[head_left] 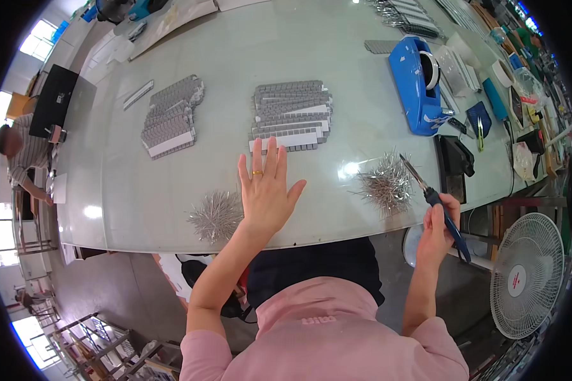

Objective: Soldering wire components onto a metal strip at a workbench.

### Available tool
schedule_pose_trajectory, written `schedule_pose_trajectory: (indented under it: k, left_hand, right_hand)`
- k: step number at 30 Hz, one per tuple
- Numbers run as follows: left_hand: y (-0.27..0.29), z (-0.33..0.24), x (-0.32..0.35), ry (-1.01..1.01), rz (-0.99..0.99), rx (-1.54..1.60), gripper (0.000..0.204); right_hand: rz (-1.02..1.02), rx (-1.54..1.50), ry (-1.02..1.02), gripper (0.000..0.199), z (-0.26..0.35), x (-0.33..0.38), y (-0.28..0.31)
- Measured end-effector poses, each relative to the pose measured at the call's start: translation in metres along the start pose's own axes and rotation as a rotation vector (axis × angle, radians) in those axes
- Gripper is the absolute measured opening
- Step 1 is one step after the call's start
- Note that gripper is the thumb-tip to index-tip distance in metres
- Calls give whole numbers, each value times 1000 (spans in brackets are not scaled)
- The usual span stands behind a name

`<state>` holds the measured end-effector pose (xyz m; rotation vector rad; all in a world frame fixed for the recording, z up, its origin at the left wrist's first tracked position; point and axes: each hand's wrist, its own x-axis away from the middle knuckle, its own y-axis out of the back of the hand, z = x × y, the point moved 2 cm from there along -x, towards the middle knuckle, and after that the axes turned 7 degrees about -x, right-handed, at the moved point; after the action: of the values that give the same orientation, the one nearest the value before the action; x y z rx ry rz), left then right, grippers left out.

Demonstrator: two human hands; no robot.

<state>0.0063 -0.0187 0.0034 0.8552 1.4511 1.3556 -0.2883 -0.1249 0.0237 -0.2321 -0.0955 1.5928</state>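
My left hand (pixel 267 193) lies flat with fingers spread, its fingertips at the near edge of a stack of grey ridged strips (pixel 292 114) with white faces. A silver tuft of thin metal strands (pixel 215 218) is beside my left wrist. In my right hand (pixel 435 232), closed around its dark handle, is what looks like a soldering iron (pixel 450 222). Its metal tip points up and left, close to a second silver tuft (pixel 386 184). Whether the tip touches that tuft I cannot tell. Another pile of grey strips (pixel 171 117) lies farther left.
On the right stand a blue tape dispenser (pixel 415 86) and a black stand (pixel 451 168). A yellow-green cutter (pixel 480 134) lies beyond them. Below the table's right edge is a white fan (pixel 527 276). Another person (pixel 28 146) sits at the far left behind a monitor (pixel 54 100).
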Motion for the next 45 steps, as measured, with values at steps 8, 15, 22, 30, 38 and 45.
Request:
schedule_pose_trajectory:
  k: [8, 15, 22, 30, 38, 45]
  left_hand:
    - [21, -31, 80, 10, 139, 209, 73]
    - [30, -67, 61, -61, 40, 289, 64]
    - [13, -97, 36, -90, 7, 340, 60]
    - [22, -86, 56, -43, 44, 389, 64]
    - [18, -39, 67, -37, 8, 287, 53]
    - [10, -28, 66, -117, 28, 246, 54]
  right_hand:
    - [278, 98, 87, 30, -3, 16, -39]
    - [403, 162, 176, 26, -12, 24, -53]
    - [203, -105, -197, 16, -11, 17, -42]
    - [149, -481, -474, 7, -12, 11, -41]
    - [134, -332, -424, 5, -7, 14, -37]
    - [316, 195, -110, 22, 10, 42, -26]
